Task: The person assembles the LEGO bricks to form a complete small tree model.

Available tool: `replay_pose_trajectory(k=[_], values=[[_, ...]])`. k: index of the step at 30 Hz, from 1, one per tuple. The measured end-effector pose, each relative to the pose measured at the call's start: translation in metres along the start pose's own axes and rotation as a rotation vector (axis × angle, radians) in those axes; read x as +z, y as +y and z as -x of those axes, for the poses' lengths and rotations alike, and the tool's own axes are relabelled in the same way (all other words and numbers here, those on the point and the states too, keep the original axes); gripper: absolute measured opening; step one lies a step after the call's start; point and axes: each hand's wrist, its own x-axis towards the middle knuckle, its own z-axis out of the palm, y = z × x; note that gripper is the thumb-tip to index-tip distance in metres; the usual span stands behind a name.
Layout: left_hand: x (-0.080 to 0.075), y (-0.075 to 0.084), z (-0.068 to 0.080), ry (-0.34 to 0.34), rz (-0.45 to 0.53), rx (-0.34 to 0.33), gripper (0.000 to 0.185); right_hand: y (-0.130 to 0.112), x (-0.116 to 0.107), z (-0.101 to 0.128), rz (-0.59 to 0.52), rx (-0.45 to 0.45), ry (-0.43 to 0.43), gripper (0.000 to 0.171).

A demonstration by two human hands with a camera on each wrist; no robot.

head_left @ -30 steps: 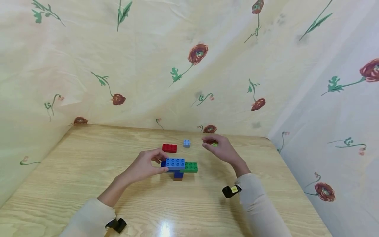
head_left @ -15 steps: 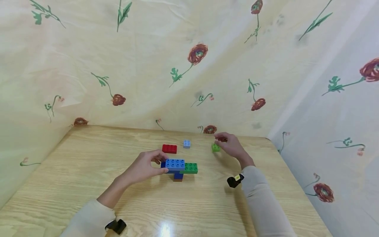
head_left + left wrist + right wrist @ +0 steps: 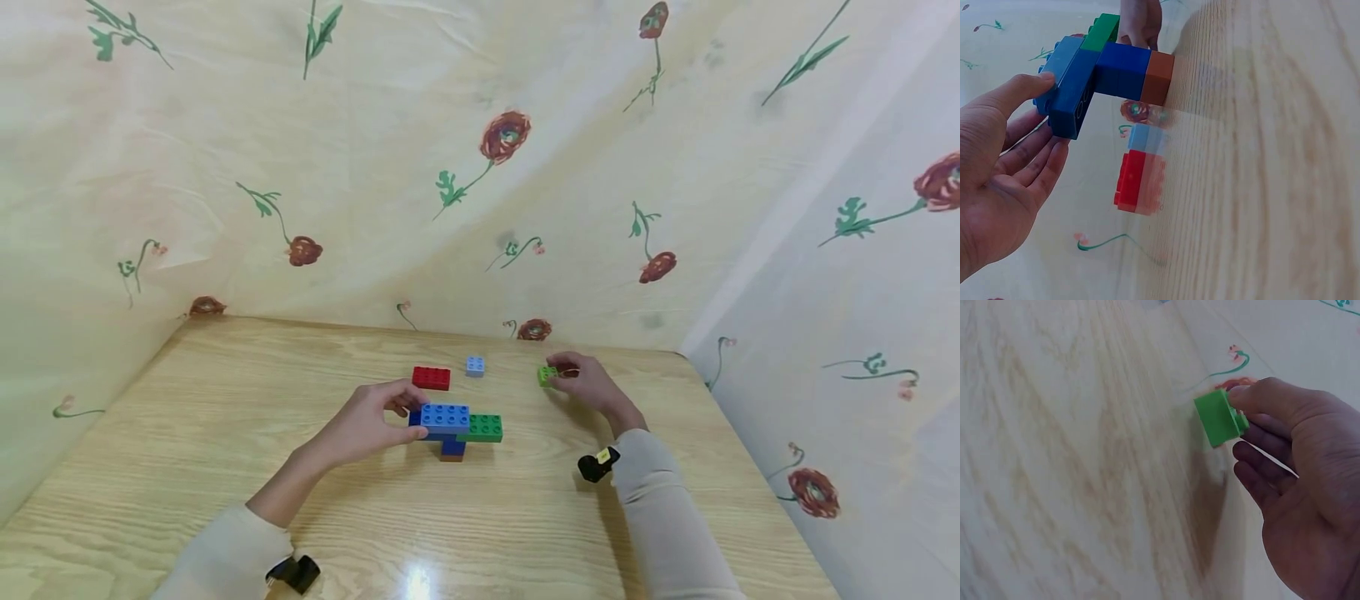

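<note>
My left hand (image 3: 371, 421) pinches the left end of a toy brick build, thumb in front and fingers behind. On its top lies a medium-blue brick (image 3: 445, 418), with a green brick (image 3: 486, 427) sticking out to the right. The left wrist view shows a long dark-blue brick (image 3: 1075, 103) under these, then a smaller dark-blue brick (image 3: 1122, 69) and a brown brick (image 3: 1159, 78) at the base. Farther back on the right, my right hand (image 3: 592, 387) holds a small lime-green brick (image 3: 1217, 419) between thumb and fingers. The fingertips behind that brick are partly hidden.
Behind the build, a red brick (image 3: 431, 378) and a small light-blue brick (image 3: 475, 367) lie on the wooden table (image 3: 495, 517). A flower-patterned cloth (image 3: 375, 167) hangs along the table's back and sides.
My right hand moved right past the lime-green brick, then came down to it and now grips it. The left hand stays on the build.
</note>
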Motion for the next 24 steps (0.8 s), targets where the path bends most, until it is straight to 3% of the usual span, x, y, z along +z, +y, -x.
replay_pose_trajectory(k=[11,24], values=[[0.0001,0.0023,0.0000,0.004,-0.007,-0.011,0.033,0.0098,-0.0002,0.0027,0.042,0.058,0.027,0.040],[-0.0010,0.0039,-0.0007,0.000,-0.003,-0.020,0.034,0.0043,-0.0013,0.0043,0.056,0.076,0.030,0.037]])
